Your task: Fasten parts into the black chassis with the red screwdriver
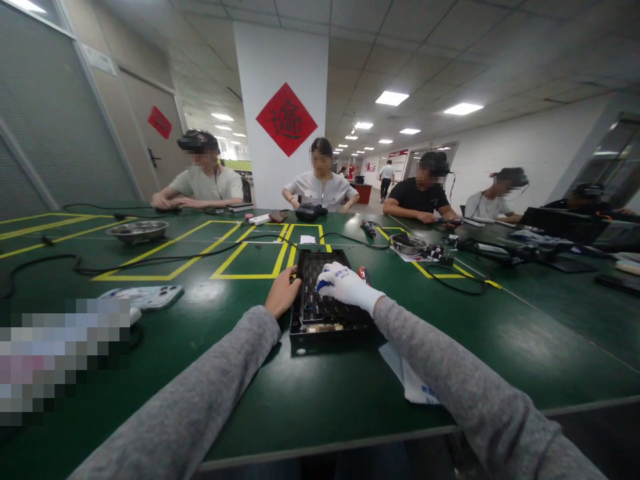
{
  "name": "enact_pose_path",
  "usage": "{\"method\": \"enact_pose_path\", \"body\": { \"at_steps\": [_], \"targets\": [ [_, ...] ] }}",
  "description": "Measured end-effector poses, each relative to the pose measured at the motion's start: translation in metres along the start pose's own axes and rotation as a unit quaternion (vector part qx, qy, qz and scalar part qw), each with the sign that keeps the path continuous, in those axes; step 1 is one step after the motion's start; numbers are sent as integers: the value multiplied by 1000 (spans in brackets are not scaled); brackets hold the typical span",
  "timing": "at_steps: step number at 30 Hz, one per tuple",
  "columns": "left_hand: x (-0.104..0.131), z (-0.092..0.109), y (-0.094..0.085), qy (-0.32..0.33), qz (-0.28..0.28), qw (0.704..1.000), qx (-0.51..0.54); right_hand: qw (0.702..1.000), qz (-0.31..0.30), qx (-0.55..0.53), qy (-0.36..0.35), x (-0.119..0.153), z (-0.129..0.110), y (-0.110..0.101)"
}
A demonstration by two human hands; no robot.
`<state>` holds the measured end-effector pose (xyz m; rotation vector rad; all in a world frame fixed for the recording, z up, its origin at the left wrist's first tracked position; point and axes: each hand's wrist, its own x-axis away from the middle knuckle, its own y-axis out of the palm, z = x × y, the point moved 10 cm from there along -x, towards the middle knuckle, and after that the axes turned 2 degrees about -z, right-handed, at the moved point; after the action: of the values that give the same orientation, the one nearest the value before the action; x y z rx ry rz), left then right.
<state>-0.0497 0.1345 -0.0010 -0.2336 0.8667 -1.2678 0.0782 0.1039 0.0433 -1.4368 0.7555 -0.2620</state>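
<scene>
A black rectangular case (296, 337) lies on the green table in front of me, with a dark patterned panel (310, 273) inside it and a pale strip near its front edge. My bare left hand (283, 293) rests against the left side of the case; its fingertips are partly hidden at the edge. Over the right part of the panel is my right hand (345, 285), in a white glove with blue fingertips. Its fingers are bent together on the panel, and anything between them is hidden. A red tool (363, 274) lies just beyond the glove.
A phone (157, 297) lies at the left, a metal bowl (137, 231) farther back. A white glove (413, 383) lies under my right forearm. Black cables cross the green table (240, 400). At the right are another bowl (409, 245) and dark equipment. Several people sit across.
</scene>
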Motion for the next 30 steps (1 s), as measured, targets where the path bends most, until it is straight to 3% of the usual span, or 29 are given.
{"method": "enact_pose_path", "body": {
  "at_steps": [4, 8, 21, 25, 30],
  "targets": [
    [13, 39, -19, 125, 52, 990, -25, 991, 78, -88, 58, 12, 12, -6],
    [20, 54, -18, 159, 34, 986, -44, 984, 87, -108, 110, 18, 22, -1],
    [9, 26, -14, 88, 46, 994, -50, 947, 93, -201, 231, 23, 45, 6],
    [7, 21, -13, 79, 41, 995, -41, 949, 64, -233, 201, 19, 35, 9],
    [8, 22, -13, 79, 44, 995, -35, 982, -3, -140, 128, 10, 15, 8]
  ]
}}
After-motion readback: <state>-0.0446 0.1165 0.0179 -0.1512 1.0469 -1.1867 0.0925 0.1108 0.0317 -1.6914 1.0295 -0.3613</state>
